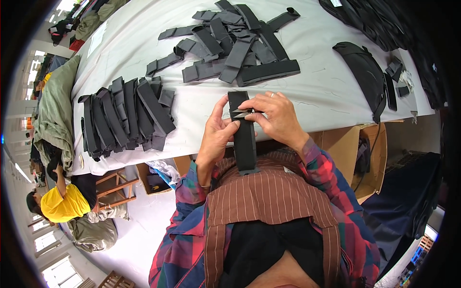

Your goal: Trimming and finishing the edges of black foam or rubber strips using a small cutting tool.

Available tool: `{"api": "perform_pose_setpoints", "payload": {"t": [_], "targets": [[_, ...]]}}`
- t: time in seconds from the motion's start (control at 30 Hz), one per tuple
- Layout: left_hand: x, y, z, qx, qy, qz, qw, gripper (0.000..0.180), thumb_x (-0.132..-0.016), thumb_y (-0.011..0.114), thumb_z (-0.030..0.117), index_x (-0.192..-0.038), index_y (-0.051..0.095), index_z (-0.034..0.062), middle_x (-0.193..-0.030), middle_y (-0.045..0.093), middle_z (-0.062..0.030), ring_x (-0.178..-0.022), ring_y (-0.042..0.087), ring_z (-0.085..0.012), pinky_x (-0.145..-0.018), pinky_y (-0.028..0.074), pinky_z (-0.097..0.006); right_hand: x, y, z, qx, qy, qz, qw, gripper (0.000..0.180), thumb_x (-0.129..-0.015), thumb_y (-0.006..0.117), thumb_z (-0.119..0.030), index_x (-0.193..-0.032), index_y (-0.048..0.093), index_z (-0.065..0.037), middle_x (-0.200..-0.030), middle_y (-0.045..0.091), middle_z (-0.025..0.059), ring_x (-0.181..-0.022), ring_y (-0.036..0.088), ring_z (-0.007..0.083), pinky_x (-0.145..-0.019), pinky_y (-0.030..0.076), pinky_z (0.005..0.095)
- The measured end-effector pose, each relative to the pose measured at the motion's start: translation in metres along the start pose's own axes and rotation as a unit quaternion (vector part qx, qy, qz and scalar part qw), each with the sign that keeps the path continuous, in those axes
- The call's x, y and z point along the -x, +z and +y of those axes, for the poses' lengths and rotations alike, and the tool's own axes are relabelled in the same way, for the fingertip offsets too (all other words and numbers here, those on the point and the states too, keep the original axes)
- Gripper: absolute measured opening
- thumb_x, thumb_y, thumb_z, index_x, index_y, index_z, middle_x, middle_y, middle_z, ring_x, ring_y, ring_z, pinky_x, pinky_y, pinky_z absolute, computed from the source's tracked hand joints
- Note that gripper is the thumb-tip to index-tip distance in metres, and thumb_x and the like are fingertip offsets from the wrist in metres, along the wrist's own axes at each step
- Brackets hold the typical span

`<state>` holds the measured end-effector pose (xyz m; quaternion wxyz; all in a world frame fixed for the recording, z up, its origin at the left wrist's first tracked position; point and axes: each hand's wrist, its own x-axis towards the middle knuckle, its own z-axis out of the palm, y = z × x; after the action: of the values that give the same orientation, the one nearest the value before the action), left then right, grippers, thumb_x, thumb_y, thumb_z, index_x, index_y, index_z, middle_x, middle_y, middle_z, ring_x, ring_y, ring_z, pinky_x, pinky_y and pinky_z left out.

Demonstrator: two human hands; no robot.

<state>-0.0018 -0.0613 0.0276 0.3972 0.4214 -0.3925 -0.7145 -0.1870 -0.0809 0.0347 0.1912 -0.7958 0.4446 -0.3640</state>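
My left hand (215, 137) grips a black fabric strip (245, 146) near its middle, with the thumb on its face and the fingers at its left edge. The strip stretches from above my hands down to my apron at the table's front edge. In my right hand (282, 120) is a small pair of thread snips (241, 115), pinched between thumb and fingers. Their pointed blades face left and lie over the strip, close to my left thumb. Whether the blades touch the fabric I cannot tell.
A row of similar dark strips (128, 115) lies at the left, and a loose heap of strips (235, 45) farther back. To the right are a black curved bag-like piece (360, 72) and a phone-like black slab (390, 91). Cardboard boxes (336, 144) stand below the table. A person in yellow (67, 201) works at far left.
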Motion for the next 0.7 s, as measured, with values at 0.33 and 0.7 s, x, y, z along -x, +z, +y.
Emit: {"api": "perform_pose_setpoints", "payload": {"t": [0.33,0.7], "targets": [[0.0057,0.0045,0.0054,0.019,-0.032,-0.027,0.999,0.071,-0.086,0.047,-0.001,-0.147,0.013,0.0064,-0.088,0.066,-0.0155,-0.078,0.069,-0.0288,-0.067,0.059,-0.035,-0.0004,-0.0037,0.0029,-0.015,-0.027,-0.02,0.999,0.015,-0.072,0.069,-0.011,-0.087,0.069,-0.014,-0.076,0.064,-0.0021,-0.07,0.054,0.02,-0.065,0.036,0.032],[0.0058,0.0015,0.0033,0.042,-0.045,-0.04,0.997,0.07,-0.087,0.046,-0.004,-0.146,0.011,0.0054,-0.098,0.064,-0.0211,-0.079,0.069,-0.0313,-0.068,0.059,-0.037,0.0027,-0.0032,0.0025,-0.069,0.014,0.003,0.998,0.011,-0.073,0.069,-0.012,-0.084,0.068,-0.013,-0.076,0.066,-0.0014,-0.069,0.056,0.0199,-0.064,0.036,0.0319]]}}
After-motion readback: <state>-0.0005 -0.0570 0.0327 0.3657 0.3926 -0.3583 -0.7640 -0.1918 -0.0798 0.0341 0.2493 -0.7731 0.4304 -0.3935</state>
